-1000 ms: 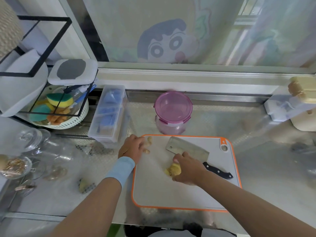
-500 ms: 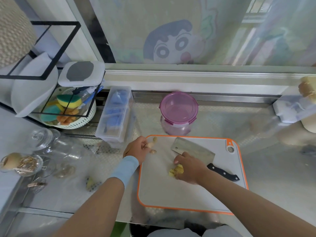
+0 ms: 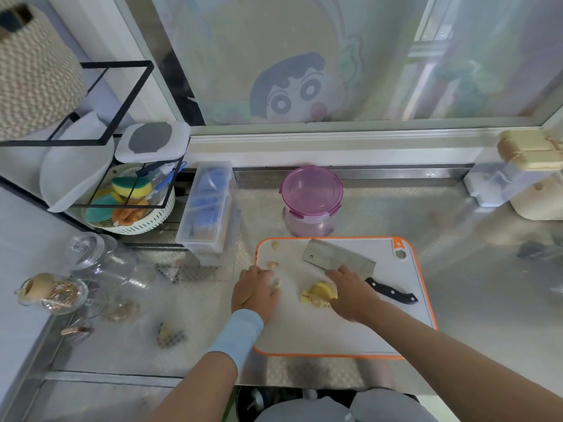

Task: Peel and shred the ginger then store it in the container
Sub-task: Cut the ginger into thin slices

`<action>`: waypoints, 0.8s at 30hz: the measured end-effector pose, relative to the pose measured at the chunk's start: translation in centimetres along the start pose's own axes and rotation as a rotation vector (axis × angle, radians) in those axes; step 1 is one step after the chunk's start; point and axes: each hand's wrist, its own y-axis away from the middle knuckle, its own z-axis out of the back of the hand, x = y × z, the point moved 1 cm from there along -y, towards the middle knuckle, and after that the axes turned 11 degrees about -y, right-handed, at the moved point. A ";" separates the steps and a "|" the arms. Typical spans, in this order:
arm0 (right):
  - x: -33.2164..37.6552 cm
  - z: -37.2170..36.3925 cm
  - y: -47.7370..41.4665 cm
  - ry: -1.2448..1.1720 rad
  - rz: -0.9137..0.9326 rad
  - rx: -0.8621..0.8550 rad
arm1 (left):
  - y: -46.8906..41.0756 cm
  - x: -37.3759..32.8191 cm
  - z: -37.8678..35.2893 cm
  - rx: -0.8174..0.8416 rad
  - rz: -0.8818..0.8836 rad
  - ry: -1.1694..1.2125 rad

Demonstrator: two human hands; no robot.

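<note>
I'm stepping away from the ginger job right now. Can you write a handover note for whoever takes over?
Left hand: palm down at the left edge of the board, a ginger bit at its fingers; grip unclear.
Right hand: holds the ginger on the board.
Cleaver lies on the board, unheld. Container stands behind the board, lid on.
Done: ginger looks yellow, seemingly peeled.
Left: shred it, open the container, store it.
</note>
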 end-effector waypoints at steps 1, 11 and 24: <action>-0.2 -0.1 0.2 -0.012 -0.008 -0.008 | 0.0 -0.9 0.0 -0.009 -0.078 0.054; -0.7 -2.0 0.0 -0.130 -0.049 -0.027 | -0.4 -7.6 -2.2 0.152 -0.333 0.016; -0.6 -0.7 -1.0 -0.356 -0.058 0.019 | -0.6 -5.6 -1.9 0.230 -0.170 0.344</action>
